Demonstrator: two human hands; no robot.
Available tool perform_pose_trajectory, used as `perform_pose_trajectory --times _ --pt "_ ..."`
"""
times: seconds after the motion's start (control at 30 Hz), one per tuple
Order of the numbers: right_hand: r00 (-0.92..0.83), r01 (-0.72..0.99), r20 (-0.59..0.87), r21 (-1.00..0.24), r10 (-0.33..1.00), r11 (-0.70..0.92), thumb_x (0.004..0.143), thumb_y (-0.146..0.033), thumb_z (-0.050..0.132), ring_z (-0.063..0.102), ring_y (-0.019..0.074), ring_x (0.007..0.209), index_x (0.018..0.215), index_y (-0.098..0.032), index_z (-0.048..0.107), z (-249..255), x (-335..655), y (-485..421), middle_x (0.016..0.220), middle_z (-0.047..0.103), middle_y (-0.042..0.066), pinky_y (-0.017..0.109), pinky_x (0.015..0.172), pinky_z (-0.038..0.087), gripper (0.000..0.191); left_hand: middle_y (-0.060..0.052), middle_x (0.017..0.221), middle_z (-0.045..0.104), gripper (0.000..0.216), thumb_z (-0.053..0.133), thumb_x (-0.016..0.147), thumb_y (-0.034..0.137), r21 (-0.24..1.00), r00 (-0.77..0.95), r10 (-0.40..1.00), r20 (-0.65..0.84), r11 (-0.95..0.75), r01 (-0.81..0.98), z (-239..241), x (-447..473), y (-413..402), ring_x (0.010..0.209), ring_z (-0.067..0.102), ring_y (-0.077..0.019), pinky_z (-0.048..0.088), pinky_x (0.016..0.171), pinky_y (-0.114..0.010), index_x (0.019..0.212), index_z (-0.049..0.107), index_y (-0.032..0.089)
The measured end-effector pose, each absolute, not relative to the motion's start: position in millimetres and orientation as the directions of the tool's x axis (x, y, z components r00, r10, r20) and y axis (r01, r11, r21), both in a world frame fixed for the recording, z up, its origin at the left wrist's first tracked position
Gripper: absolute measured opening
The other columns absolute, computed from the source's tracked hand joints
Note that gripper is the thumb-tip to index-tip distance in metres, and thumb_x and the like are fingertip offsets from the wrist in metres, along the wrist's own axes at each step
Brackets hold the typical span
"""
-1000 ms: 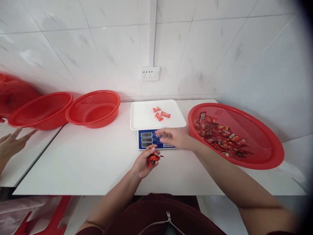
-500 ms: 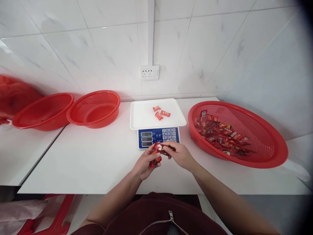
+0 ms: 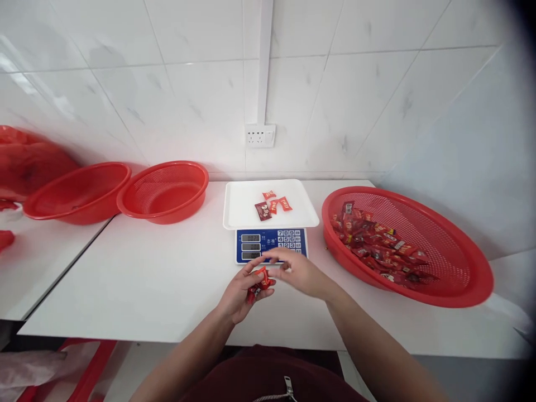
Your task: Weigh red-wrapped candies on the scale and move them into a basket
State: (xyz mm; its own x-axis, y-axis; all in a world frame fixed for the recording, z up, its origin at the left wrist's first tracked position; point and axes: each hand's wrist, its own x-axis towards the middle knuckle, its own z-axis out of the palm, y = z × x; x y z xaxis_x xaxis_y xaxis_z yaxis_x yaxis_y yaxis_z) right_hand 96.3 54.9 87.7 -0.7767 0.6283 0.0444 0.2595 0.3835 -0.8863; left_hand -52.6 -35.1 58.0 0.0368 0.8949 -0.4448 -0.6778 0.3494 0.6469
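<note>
My left hand [image 3: 239,290] is closed around a small bunch of red wrapped candies [image 3: 259,281] just in front of the scale. My right hand [image 3: 297,271] hovers beside it with fingers spread, fingertips near the candies, holding nothing that I can see. The scale has a blue keypad panel [image 3: 272,244] and a white tray [image 3: 247,204]. On the tray lie several wrapped candies [image 3: 273,205], one of them darker. A large red mesh basket [image 3: 444,223] at the right holds a heap of the same candies [image 3: 377,243].
Two empty red basins, one mesh [image 3: 165,191] and one solid [image 3: 77,192], stand at the back left. A red plastic bag [image 3: 25,164] lies at the far left. A wall socket [image 3: 260,135] is behind the scale. The white table edge [image 3: 125,329] runs close to me.
A darker candy has been added to the scale tray. My right hand has come back next to my left hand. The other person's hand at the far left is gone from view.
</note>
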Motion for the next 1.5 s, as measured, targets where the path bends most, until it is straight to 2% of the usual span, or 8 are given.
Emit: perform_pose_trajectory --times 0.13,0.43,0.6,0.8,0.9,1.07,1.27,1.5 --pt "-0.843 0.273 0.062 -0.806 0.535 0.525 0.079 -0.028 0.060 0.050 0.0223 0.107 0.112 -0.027 0.060 84 100 38 0.112 0.059 0.005 0.040 0.091 0.041 0.033 -0.003 0.080 0.064 0.058 0.061 0.073 0.012 0.669 0.058 0.894 -0.444 0.374 -0.642 59 -51 -31 0.074 0.062 -0.0157 0.050 0.070 -0.030 0.127 0.043 0.023" --pt "-0.588 0.278 0.159 -0.881 0.793 0.382 0.082 -0.029 0.053 0.060 0.0199 0.091 0.103 -0.023 0.063 89 96 71 0.099 0.065 0.005 0.037 0.081 0.048 0.024 -0.010 0.105 0.062 0.043 0.057 0.074 0.010 0.585 0.139 0.881 -0.452 0.410 -0.700 63 -50 -32 0.087 0.063 -0.0196 0.050 0.077 -0.033 0.116 0.050 0.018" --pt "-0.352 0.304 0.343 -0.838 0.871 0.453 0.081 -0.031 0.055 0.047 0.0226 0.115 0.119 -0.026 0.054 96 92 105 0.129 0.049 0.006 0.040 0.092 0.044 0.039 -0.010 0.089 0.065 0.022 0.056 0.078 0.015 0.495 0.132 0.838 -0.530 0.432 -0.754 59 -49 -35 0.079 0.063 -0.0166 0.050 0.077 -0.032 0.100 0.057 0.012" --pt "-0.734 0.284 0.122 -0.838 0.668 0.465 0.084 -0.030 0.051 0.057 0.0206 0.099 0.110 -0.026 0.060 98 97 58 0.109 0.063 0.005 0.037 0.084 0.048 0.028 -0.007 0.084 0.064 0.017 0.056 0.082 0.027 0.447 0.111 0.827 -0.551 0.405 -0.798 55 -44 -31 0.075 0.060 -0.0142 0.048 0.076 -0.029 0.090 0.061 0.013" --pt "-0.845 0.290 0.050 -0.793 0.532 0.535 0.077 -0.028 0.060 0.056 0.0217 0.097 0.110 -0.025 0.059 89 96 27 0.110 0.061 0.005 0.035 0.083 0.047 0.033 -0.003 0.078 0.061 0.022 0.054 0.083 0.035 0.466 0.098 0.852 -0.514 0.373 -0.802 52 -38 -27 0.068 0.057 -0.0118 0.047 0.071 -0.025 0.084 0.062 0.014" --pt "-0.784 0.315 0.083 -0.801 0.615 0.509 0.075 -0.012 0.051 0.056 0.0215 0.093 0.092 -0.028 0.060 73 100 17 0.102 0.060 0.003 0.036 0.082 0.047 0.026 -0.004 0.081 0.059 0.029 0.053 0.083 0.041 0.515 0.137 0.905 -0.403 0.348 -0.783 49 -33 -27 0.071 0.054 -0.0130 0.045 0.070 -0.025 0.089 0.063 0.014" --pt "-0.703 0.265 0.091 -0.887 0.706 0.377 0.077 -0.014 0.045 0.059 0.0228 0.088 0.087 -0.032 0.059 73 118 25 0.095 0.061 0.000 0.039 0.077 0.049 0.025 -0.006 0.099 0.060 0.029 0.070 0.072 0.022 0.694 0.134 0.936 -0.326 0.333 -0.638 53 -37 -35 0.090 0.056 -0.0180 0.042 0.085 -0.034 0.098 0.060 0.018" --pt "-0.613 0.263 0.129 -0.897 0.779 0.356 0.081 -0.022 0.047 0.058 0.0209 0.092 0.085 -0.028 0.060 69 116 22 0.097 0.063 0.002 0.037 0.079 0.049 0.014 -0.006 0.082 0.064 0.027 0.072 0.069 0.029 0.872 -0.006 0.970 -0.243 0.215 -0.441 52 -36 -34 0.070 0.057 -0.0150 0.045 0.070 -0.030 0.090 0.064 0.014"
